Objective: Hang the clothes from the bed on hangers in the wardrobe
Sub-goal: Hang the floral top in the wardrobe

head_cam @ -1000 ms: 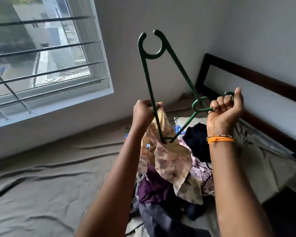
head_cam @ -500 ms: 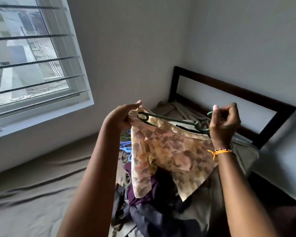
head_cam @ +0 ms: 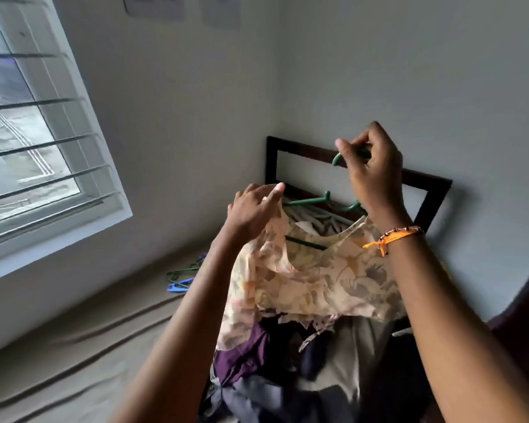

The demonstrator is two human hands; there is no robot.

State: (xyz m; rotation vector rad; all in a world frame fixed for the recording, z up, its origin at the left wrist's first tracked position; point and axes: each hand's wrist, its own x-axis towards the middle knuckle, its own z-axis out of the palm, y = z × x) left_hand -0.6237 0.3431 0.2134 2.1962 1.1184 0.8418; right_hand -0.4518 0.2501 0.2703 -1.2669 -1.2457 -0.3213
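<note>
— Where's the top?
— Floral top [head_cam: 315, 282] hangs above the bed [head_cam: 74, 346], on a green hanger [head_cam: 312, 200]. Right hand [head_cam: 376, 175] grips the hook; left hand [head_cam: 252, 210] pinches a shoulder.
— Heavy?
— Looks light, limp, slippery; best held by the shoulders.

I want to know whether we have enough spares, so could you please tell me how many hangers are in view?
At least 3: a green hanger held by the right hand inside the floral top, a green one and a blue one on the bed. That tangle may hide more.
</note>
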